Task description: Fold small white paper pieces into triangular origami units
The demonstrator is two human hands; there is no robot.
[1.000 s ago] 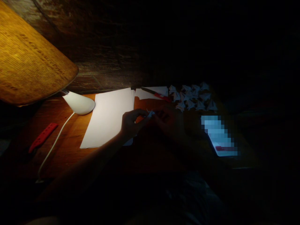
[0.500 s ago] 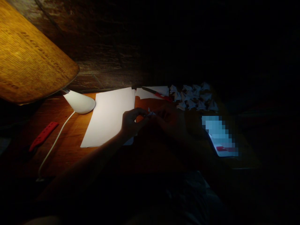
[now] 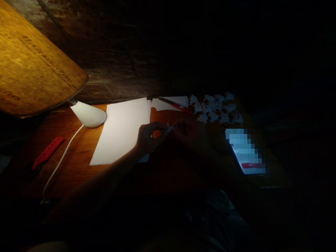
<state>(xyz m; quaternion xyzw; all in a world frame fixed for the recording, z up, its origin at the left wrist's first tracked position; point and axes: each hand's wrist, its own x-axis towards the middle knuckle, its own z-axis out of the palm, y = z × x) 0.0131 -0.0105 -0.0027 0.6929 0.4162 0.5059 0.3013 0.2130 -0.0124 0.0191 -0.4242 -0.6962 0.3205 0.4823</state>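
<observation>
My left hand (image 3: 148,137) and my right hand (image 3: 190,134) meet over the wooden desk (image 3: 76,164), both pinched on a small folded white paper piece (image 3: 168,128) between their fingertips. The right hand is in deep shadow. Just left of the hands lies a stack of white paper sheets (image 3: 122,131). Behind the right hand sits a pile of several small folded white paper pieces (image 3: 216,107).
A lit lamp with a printed amber shade (image 3: 34,66), white base (image 3: 88,114) and white cord (image 3: 59,164) stands at the left. A red strap (image 3: 48,152) lies far left. A red-and-black pen (image 3: 174,104) rests on paper at the back. A glowing phone (image 3: 245,152) lies right.
The hands have barely shifted. The folded piece shows a little less between the fingertips than before.
</observation>
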